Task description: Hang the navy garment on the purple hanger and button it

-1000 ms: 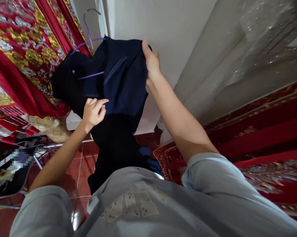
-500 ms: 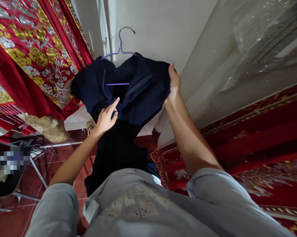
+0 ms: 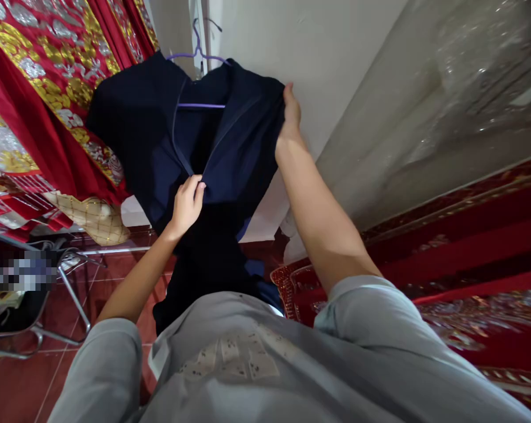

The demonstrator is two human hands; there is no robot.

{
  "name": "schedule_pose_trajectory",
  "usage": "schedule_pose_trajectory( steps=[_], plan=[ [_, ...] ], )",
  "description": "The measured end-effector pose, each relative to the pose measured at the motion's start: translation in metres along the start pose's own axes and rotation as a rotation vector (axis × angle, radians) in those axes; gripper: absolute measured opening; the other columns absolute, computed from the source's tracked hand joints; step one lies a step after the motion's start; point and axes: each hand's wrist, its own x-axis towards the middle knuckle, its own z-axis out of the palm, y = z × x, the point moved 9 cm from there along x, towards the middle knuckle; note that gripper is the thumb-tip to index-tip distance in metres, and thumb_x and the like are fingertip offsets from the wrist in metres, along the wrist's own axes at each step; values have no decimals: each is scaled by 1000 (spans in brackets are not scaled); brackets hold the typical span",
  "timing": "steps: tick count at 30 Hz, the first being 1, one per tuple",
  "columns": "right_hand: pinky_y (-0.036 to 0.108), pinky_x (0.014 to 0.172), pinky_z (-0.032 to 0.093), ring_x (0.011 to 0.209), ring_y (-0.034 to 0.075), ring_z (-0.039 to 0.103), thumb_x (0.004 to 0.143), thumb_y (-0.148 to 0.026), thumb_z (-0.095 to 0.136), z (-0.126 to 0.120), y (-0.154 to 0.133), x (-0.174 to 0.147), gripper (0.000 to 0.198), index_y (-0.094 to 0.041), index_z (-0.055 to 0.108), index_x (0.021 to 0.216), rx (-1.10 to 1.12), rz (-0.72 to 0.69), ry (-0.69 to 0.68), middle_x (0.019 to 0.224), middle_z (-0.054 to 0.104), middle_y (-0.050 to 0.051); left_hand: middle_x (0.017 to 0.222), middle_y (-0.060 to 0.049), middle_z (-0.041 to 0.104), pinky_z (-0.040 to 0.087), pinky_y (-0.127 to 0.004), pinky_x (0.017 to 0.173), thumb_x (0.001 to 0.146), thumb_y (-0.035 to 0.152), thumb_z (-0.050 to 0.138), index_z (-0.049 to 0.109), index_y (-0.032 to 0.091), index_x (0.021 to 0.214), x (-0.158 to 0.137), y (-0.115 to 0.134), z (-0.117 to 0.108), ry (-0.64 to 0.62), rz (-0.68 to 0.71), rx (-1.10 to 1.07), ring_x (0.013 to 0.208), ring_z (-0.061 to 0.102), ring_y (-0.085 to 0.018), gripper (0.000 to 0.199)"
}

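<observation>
A dark navy shirt (image 3: pixel 243 141) with an open V-shaped front hangs on a purple hanger (image 3: pixel 199 54), whose bar shows across the neck opening. At the lower point of that opening, the fingers of my left hand (image 3: pixel 188 202) are closed on the shirt's front edge. My right hand (image 3: pixel 290 114) grips the shirt at its right shoulder edge, thumb up along the outside; its other fingers are hidden behind the cloth. The lower part of the garment falls toward my body and is very dark.
Red cloth with gold and silver decoration (image 3: pixel 66 88) hangs at the left. Below it stands a metal-framed chair (image 3: pixel 73 294) with things on its seat. A pale wall (image 3: pixel 309 47) is behind the shirt, clear plastic covering (image 3: pixel 424 106) and red embroidered fabric (image 3: pixel 468 247) at the right.
My left hand has gone from a pointing finger to fingers closed at the shirt's opening. The shirt and hanger sit higher and further left in view, the shirt spread wider. My right hand keeps its grip.
</observation>
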Motion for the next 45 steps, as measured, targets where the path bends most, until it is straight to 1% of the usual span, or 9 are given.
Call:
schedule_pose_trajectory(
  steps=[3, 10, 16, 19, 23, 26, 29, 35, 45],
  plan=[
    [39, 110, 51, 115, 10, 68, 110, -44, 30, -22, 0, -36, 51, -6, 64, 113, 149, 217, 105, 116, 73, 12, 94, -7, 72, 51, -35, 85, 110, 31, 39, 63, 19, 109, -2, 8, 3, -40, 31, -26, 86, 68, -20, 27],
    [43, 106, 54, 125, 18, 65, 106, -50, 36, -55, 15, -100, 50, -12, 66, 118, 164, 267, 177, 127, 70, 12, 87, -7, 66, 51, -33, 81, 110, 41, 40, 65, 18, 101, -36, 21, 29, 57, -68, -160, 82, 63, -20, 35],
    [42, 109, 49, 133, 19, 56, 89, -31, 46, -102, 16, -201, 41, -24, 54, 128, -241, -110, 690, 142, 55, 7, 95, -9, 62, 53, -34, 84, 107, 50, 46, 67, 17, 99, -73, 19, 61, 218, -314, -357, 88, 62, -20, 40],
    [38, 96, 52, 108, 20, 63, 86, -38, 52, -81, 16, -243, 24, -23, 58, 105, -446, -253, 507, 115, 63, 8, 93, -9, 68, 53, -34, 88, 106, 47, 49, 69, 17, 100, -88, 16, 66, 228, -381, -407, 90, 66, -21, 37],
    [27, 56, 39, 61, 13, 49, 80, -51, 70, -18, 64, -256, 32, -21, 60, 84, -444, 174, -208, 67, 53, -1, 101, -9, 68, 53, -33, 93, 104, 47, 52, 66, 18, 118, -99, 18, 51, 370, -441, -410, 97, 67, -21, 35],
    [25, 52, 32, 55, 11, 45, 74, -53, 81, 19, 74, -276, 41, -21, 60, 88, -385, 379, -562, 61, 52, -4, 97, -7, 65, 55, -29, 84, 103, 47, 55, 43, 20, 146, -103, 22, 37, 533, -485, -439, 85, 67, -17, 51],
    [26, 53, 30, 54, 10, 42, 76, -50, 82, 28, 57, -278, 41, -21, 57, 87, -368, 282, -561, 59, 51, -6, 108, -10, 67, 57, -30, 85, 100, 43, 62, 28, 23, 153, -102, 27, 32, 584, -491, -495, 88, 70, -17, 66],
    [28, 59, 36, 63, 12, 48, 77, -37, 80, 25, 36, -275, 29, -21, 58, 84, -418, 107, -528, 71, 56, -3, 112, -11, 72, 58, -37, 98, 97, 37, 69, 70, 18, 116, -99, 36, 41, 497, -454, -596, 106, 72, -23, 27],
    [32, 70, 46, 76, 16, 60, 91, -33, 61, 24, 42, -274, 13, -20, 64, 92, -532, -1, -514, 86, 66, 4, 108, -10, 73, 60, -32, 88, 96, 37, 69, 76, 19, 112, -101, 33, 34, 495, -483, -568, 100, 72, -21, 25]
  ],
)
